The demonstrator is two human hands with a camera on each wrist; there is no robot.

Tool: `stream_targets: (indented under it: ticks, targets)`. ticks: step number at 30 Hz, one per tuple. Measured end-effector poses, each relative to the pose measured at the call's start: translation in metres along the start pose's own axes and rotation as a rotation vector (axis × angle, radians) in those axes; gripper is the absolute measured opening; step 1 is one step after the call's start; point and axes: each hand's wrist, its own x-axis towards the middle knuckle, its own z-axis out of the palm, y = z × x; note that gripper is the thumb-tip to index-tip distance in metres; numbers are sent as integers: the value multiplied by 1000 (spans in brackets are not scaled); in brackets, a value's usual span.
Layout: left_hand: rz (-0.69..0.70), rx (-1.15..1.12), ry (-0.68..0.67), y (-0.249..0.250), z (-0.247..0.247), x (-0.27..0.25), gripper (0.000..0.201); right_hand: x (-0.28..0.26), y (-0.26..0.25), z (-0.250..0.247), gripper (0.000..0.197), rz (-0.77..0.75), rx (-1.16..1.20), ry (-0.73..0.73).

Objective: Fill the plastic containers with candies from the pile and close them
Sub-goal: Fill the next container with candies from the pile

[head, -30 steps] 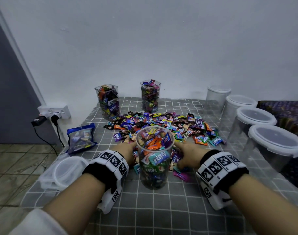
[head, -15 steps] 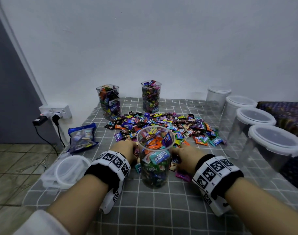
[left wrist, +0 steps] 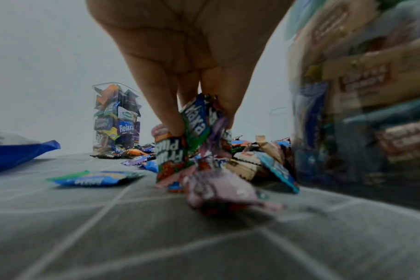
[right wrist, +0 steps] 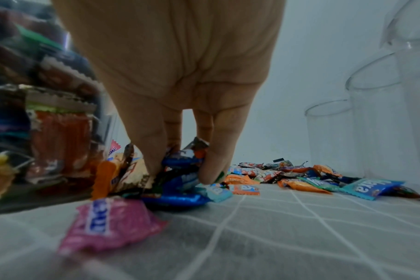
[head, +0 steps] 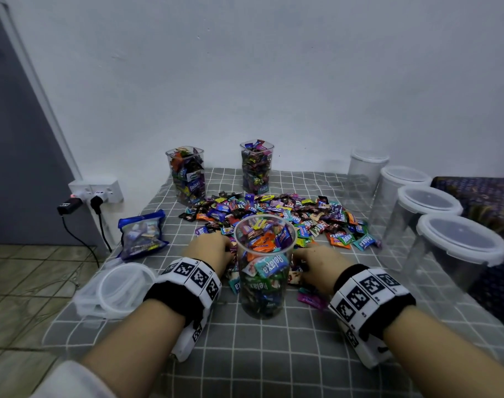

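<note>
L hand (head: 213, 249): at 9 o'clock of the open container (head: 263, 265), down on the cloth; fingers (left wrist: 165, 106) curled into a clump of wrappers, pinching several candies (green "Relaxa", "Frutaplus").
R hand (head: 316, 261): at 3 o'clock of same container; fingers (right wrist: 144, 136) bent down, thumb and fingertips closing on a few candies, blue wrapper among them.
Open container: clear, round, no lid, upright, centre-near on checked cloth (head: 273, 354); filled w/ candies almost to rim.
Candy pile (head: 276, 214): spread at 12 o'clock of that container, reaching round both its sides to the hands.
Pink candy (head: 312, 300): loose on cloth at 4 o'clock of container, just beside R hand.
Filled containers: two square ones, lidless, at far edge — left one (head: 186, 175) at 11 o'clock, other (head: 256, 166) at 12.
Lidded containers: four clear, white lids, row along 1–3 o'clock side; nearest (head: 457, 254), farthest (head: 365, 173); look empty.
Loose lids (head: 118, 288): stack at 8 o'clock, on table corner.
Blue candy bag (head: 143, 235): at 10 o'clock, lying flat.
Wall socket (head: 97, 189): w/ plugs, beyond table at 10 o'clock.
</note>
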Motion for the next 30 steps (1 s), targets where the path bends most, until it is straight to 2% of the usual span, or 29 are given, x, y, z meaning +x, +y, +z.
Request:
stream_targets:
  ticks: [11, 15, 19, 23, 27, 30]
  targets:
    - [56, -22, 89, -1, -1, -3, 22, -5, 2, -4, 28, 43, 35, 115]
    - [71, -58, 122, -1, -2, -4, 21, -8, 5, -6, 27, 63, 96, 282]
    - [78, -87, 144, -2, -1, -5, 19, -11, 5, -13, 24, 26, 242, 559]
    - [77, -93, 148, -1, -2, -5, 21, -16, -3, -31, 23, -76, 396, 821]
    - [73, -104, 152, -2, -2, -5, 20, -23, -19, -47, 22, -190, 452, 945]
    - [81, -100, 162, -3, -1, -5, 20, -26, -30, -50, 23, -272, 474, 935]
